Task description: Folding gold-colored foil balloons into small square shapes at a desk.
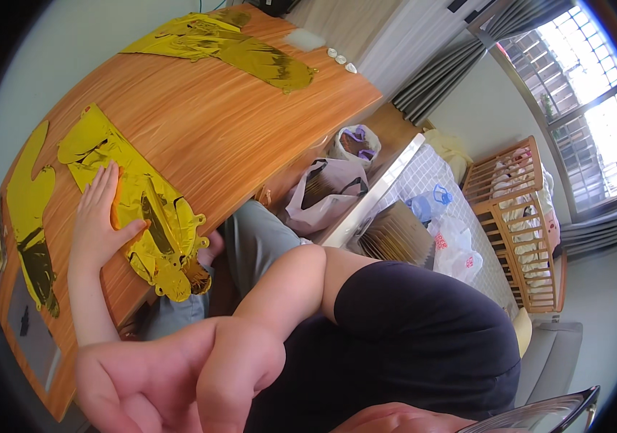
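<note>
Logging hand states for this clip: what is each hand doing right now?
Left hand: open, flat on the gold foil balloon.
Right hand: close to camera, fingers curled, holding nothing visible.

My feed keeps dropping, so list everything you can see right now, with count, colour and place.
flat gold foil balloons: several, gold; spread on the table's near, left and far parts
wooden table: one, orange-brown; left and centre
small pale pieces: three, white; far table edge
plastic bags: two, pale; floor beside the table
wooden cot: one, light wood; right, near the window
barred window: one, bright; upper right
left hand: one, flat on the gold foil, grip open
right hand: one, close to the camera, fingers curled, apparently holding nothing
</note>
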`<state>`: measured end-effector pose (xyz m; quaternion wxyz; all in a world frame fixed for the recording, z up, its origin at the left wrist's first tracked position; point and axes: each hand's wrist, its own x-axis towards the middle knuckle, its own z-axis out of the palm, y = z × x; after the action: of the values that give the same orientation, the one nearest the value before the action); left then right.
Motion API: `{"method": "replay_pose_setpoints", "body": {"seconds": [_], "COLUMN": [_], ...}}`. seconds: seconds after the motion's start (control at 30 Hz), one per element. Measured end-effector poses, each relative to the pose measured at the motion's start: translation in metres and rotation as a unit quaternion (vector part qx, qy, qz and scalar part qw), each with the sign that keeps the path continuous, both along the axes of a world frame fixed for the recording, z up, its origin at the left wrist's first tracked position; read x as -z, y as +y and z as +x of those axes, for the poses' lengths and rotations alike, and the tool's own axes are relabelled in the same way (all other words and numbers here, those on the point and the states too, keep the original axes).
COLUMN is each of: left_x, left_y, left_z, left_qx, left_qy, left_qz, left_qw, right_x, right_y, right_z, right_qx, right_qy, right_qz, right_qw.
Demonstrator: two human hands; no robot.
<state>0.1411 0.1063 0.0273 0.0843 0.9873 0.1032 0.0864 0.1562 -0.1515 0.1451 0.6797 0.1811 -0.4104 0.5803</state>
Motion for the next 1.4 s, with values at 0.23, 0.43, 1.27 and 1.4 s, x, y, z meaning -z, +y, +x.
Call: {"method": "replay_pose_setpoints", "body": {"seconds": [0.23,0.43,1.27,1.4], "left_x": [-0.006,-0.004,-0.005,-0.007], "left_y": [-0.005,-0.007,-0.009,-0.009], "left_z": [0.006,0.006,-0.005,-0.005], "left_qx": [-0.003,0.005,-0.009,-0.01], "left_qy": [0.003,0.003,-0.005,-0.005], "left_qz": [-0.001,-0.012,0.009,0.011], "left_qw": [1.0,1.0,1.0,1.0], "right_x": [0.023,0.012,0.081,0.085], "right_y": [0.009,-0.006,0.008,0.013], "right_z": [0.003,0.023,0.189,0.192], "right_qx": [0.271,0.24,0.558,0.54], "right_qy": [-0.149,-0.203,-0.764,-0.779], "right_qz": [0.108,0.044,0.015,0.034], "right_qw": [0.945,0.948,0.325,0.317]}}
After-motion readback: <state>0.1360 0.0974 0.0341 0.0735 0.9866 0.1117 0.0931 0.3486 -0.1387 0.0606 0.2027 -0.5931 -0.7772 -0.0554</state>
